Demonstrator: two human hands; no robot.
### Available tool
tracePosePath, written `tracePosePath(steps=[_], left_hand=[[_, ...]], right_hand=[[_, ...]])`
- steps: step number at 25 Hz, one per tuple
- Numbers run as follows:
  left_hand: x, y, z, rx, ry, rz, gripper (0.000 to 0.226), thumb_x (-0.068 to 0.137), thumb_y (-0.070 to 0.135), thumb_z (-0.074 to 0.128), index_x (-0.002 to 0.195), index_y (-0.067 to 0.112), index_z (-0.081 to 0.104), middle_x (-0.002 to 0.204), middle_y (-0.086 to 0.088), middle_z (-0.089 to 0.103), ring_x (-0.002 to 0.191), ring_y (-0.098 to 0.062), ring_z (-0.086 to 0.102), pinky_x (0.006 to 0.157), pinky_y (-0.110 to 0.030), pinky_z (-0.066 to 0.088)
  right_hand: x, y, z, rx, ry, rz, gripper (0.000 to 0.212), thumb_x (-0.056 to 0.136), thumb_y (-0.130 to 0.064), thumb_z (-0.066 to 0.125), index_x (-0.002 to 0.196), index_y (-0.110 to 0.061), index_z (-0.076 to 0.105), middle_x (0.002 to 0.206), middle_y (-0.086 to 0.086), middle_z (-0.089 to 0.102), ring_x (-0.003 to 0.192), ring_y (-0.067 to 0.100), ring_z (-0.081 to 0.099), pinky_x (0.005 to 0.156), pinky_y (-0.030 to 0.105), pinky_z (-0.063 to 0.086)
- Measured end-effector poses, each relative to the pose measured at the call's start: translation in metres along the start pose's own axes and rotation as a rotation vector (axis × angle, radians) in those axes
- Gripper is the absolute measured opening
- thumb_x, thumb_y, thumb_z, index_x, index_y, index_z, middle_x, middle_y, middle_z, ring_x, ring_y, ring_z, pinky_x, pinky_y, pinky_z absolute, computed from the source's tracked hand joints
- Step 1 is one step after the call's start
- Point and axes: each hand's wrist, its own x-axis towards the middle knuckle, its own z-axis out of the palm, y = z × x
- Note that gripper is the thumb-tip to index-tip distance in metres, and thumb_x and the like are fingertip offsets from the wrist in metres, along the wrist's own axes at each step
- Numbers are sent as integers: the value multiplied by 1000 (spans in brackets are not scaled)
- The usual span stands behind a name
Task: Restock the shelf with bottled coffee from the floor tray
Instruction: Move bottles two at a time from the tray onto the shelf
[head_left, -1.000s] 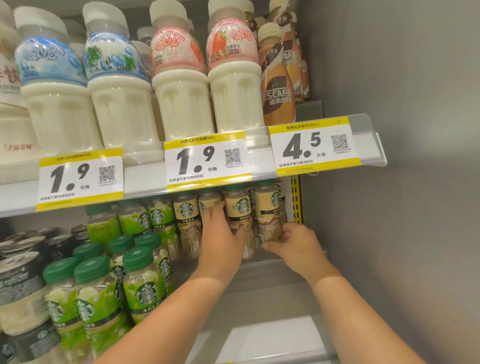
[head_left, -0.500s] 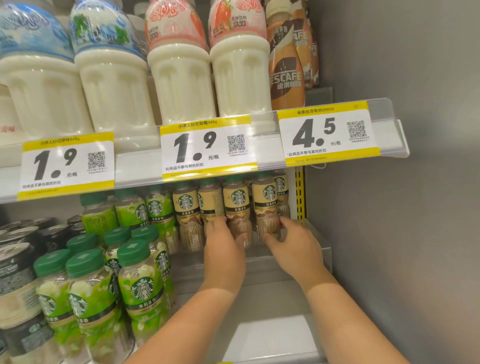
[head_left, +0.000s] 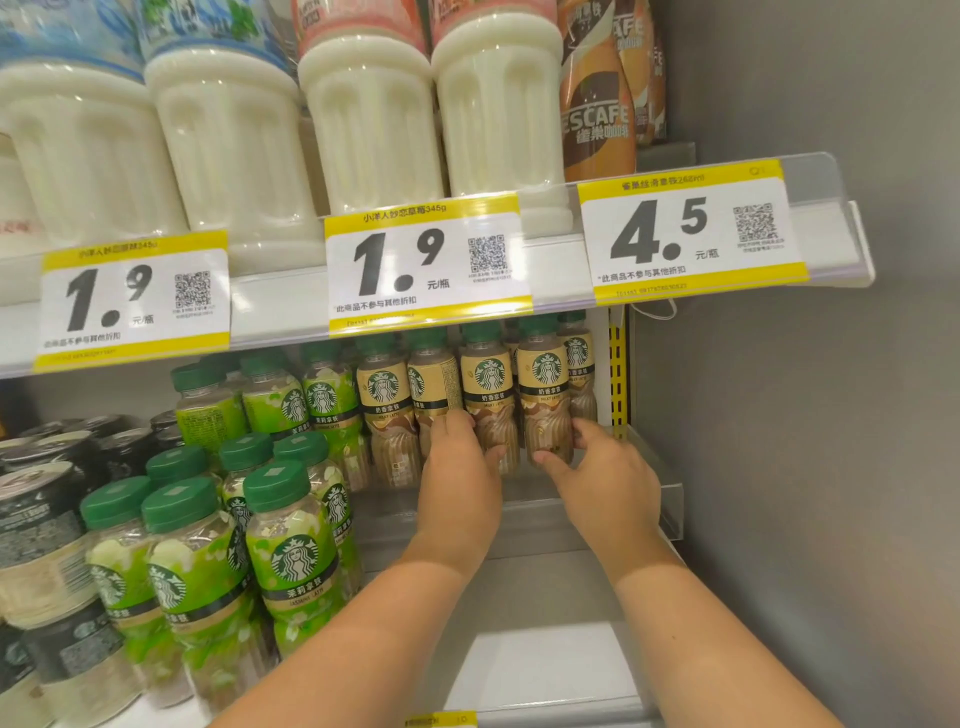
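Note:
Several tan-labelled Starbucks coffee bottles (head_left: 544, 382) stand in a row at the back right of the lower shelf (head_left: 524, 587). My left hand (head_left: 460, 475) reaches in palm down, its fingers and thumb wrapped on the lower part of one tan bottle (head_left: 488, 387). To its right, my right hand (head_left: 605, 475) holds the base of the neighbouring tan bottle between thumb and fingers. The bottle bases are hidden behind my hands. The floor tray is out of view.
Green-labelled Starbucks bottles (head_left: 291, 561) fill the shelf's left front, with dark cans (head_left: 36, 519) beyond them. The upper shelf, with its price strip (head_left: 426, 265), carries white milk bottles (head_left: 374, 119) and Nescafe bottles (head_left: 597, 114). A grey wall (head_left: 831, 415) closes the right side.
Both hands have slid down from the bottles' labels to their lower parts and come closer together. The view has dipped and moved nearer the shelf.

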Motion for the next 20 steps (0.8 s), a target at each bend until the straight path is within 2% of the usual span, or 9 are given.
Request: tracePosePath(steps=[4,7,11,14,17,20], left_hand=[[-3,-1,-5,-58,-42,14,29,90,15,70,110,8,52,103,-1,49,86,-17,49,73,-27,39],[-6,-6,-14,-79,-28,30,21,91,13,69,105,9,54,97,-2,52,81,-16,51,70,-24,38],[-6,-17,-27,-35,-18,-65,5,96,13,60,98,11,56,93,-6,60,81,-21,56,68,-29,40],[-5,-18,-28,-9,-76,-95,6,98,9,52,100,8,57,97,-11,62,83,-24,56,69,-33,43],[-5,-15,-27,19,-125,-48,10,97,1,48,101,4,57,99,-14,60,86,-26,54,72,-36,44],[-6,-13,-28,46,-180,25,12,95,-2,48,101,2,57,101,-14,59,87,-25,52,72,-32,41]], right_hand=[[-3,0,-2,8,7,-40,47,77,-54,72,113,-25,67,98,-2,75,92,24,67,68,31,47],[-6,-1,-4,-5,8,-60,41,78,-52,73,108,-23,69,94,0,75,89,25,66,66,29,42],[-8,-2,-7,2,-9,-70,31,80,-41,72,103,-20,69,90,2,74,86,27,65,64,29,40],[-9,-2,-7,-7,-37,-59,30,83,-38,71,107,-20,69,93,3,74,89,28,64,69,32,46],[-8,-2,-7,-9,-59,-31,35,85,-39,70,115,-22,68,101,2,74,96,27,64,77,37,52],[-9,-2,-7,-7,-62,-4,37,83,-42,71,115,-23,68,100,1,74,95,26,65,75,37,54]])
